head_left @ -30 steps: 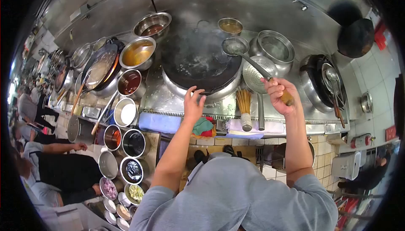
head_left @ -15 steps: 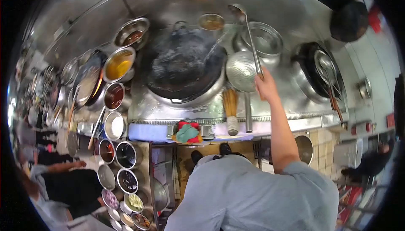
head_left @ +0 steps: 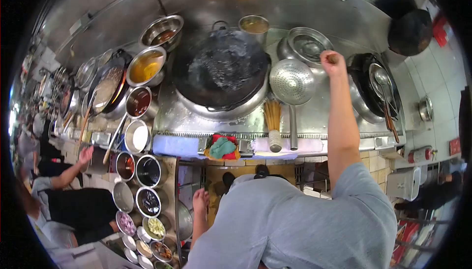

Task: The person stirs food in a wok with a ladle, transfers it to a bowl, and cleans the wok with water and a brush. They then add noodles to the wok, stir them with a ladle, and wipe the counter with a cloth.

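My right hand point(head_left: 335, 64) is closed on the end of a ladle point(head_left: 334, 58), whose wooden handle tip points up at me. The ladle's shaft is foreshortened, and its head appears to be down in the steel pot point(head_left: 282, 48) at the back right. My left hand point(head_left: 200, 201) hangs by my side, below the counter edge, fingers loosely bent and nothing visible in it. A large black wok point(head_left: 221, 72) with rippling water and some steam sits left of the pot. A perforated strainer point(head_left: 292, 82) lies between them, beside a bamboo brush point(head_left: 273, 121).
To the left stand bowls of yellow oil point(head_left: 145, 72) and red sauce point(head_left: 138, 101), plus several ingredient tins. Another wok point(head_left: 376, 84) holds ladles at right. Folded cloths point(head_left: 222, 147) lie on the front ledge. A co-worker's arm point(head_left: 71, 173) reaches in at far left.
The raised ladle has come down toward the steel pot, and my right hand has moved up and right. My left hand has come into view. The co-worker's hand at left has lifted.
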Tool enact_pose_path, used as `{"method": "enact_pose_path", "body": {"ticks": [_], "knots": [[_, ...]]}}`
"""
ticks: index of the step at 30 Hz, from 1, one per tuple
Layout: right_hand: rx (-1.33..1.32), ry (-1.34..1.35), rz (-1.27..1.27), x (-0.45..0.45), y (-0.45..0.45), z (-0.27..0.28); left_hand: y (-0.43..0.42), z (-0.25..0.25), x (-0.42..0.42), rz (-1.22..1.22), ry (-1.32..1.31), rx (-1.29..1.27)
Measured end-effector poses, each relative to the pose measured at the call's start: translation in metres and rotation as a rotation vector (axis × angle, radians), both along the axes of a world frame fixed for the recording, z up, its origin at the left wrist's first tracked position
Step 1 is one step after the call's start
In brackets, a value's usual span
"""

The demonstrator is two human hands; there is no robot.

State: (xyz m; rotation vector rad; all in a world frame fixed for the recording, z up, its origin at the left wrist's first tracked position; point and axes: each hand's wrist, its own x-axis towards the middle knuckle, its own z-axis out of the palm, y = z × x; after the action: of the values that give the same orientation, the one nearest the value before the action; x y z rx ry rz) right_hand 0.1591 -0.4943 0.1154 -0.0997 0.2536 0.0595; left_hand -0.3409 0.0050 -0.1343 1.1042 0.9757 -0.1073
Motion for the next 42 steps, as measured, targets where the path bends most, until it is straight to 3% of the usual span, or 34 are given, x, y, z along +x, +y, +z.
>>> {"method": "enact_pose_path", "body": {"ticks": [1, 3, 5, 9, 11, 14, 16, 21, 33, 35, 36, 37, 39, 40, 41, 42], "knots": [[0.018, -0.007, -0.017, -0.007, 0.003, 0.006, 0.006, -0.006, 0.011, -0.061, 0.029, 0.053], [0.142, 0.063, 0.072, -0.049, 0.029, 0.053, 0.005, -0.007, 0.052, -0.232, -0.189, 0.611], [0.210, -0.051, 0.174, -0.070, 0.035, 0.067, -0.027, 0.089, 0.110, -0.292, -0.333, 0.772], [0.305, -0.037, 0.244, -0.110, 0.063, 0.092, -0.045, 0.149, 0.205, -0.469, -0.673, 1.192], [0.370, 0.007, 0.241, -0.134, 0.084, 0.110, -0.054, 0.178, 0.248, -0.312, -0.911, 1.363], [0.400, -0.084, 0.206, -0.169, 0.121, 0.130, -0.055, 0.185, 0.293, -0.288, -0.927, 1.415], [0.494, -0.067, 0.238, -0.186, 0.140, 0.135, -0.047, 0.163, 0.308, -0.678, -0.763, 1.342], [0.485, -0.055, 0.316, -0.214, 0.165, 0.124, -0.050, 0.155, 0.312, -0.660, -0.720, 1.429], [-0.258, -0.031, 0.724, -0.225, 0.137, 0.075, -0.060, 0.153, 0.315, -0.527, -0.658, 1.686], [-0.563, -0.160, 0.681, -0.226, 0.123, 0.071, -0.061, 0.152, 0.315, -0.487, -0.673, 1.690], [-0.740, -0.186, 0.610, -0.226, 0.115, 0.066, -0.065, 0.162, 0.309, -0.561, -0.539, 1.676], [-0.736, -0.189, 0.612, -0.222, 0.106, 0.060, -0.069, 0.163, 0.304, -0.560, -0.536, 1.680], [-1.157, -0.165, 0.422, -0.209, 0.086, 0.043, -0.078, 0.163, 0.292, -0.291, -0.734, 1.420], [-1.152, -0.165, 0.413, -0.199, 0.078, 0.035, -0.082, 0.169, 0.279, -0.247, -0.833, 1.369], [-1.420, -0.155, 0.317, -0.184, 0.069, 0.027, -0.077, 0.159, 0.266, -0.234, -0.940, 1.409], [-1.684, -0.129, 0.207, -0.169, 0.057, 0.016, -0.078, 0.150, 0.240, -0.248, -0.776, 1.363]]}}
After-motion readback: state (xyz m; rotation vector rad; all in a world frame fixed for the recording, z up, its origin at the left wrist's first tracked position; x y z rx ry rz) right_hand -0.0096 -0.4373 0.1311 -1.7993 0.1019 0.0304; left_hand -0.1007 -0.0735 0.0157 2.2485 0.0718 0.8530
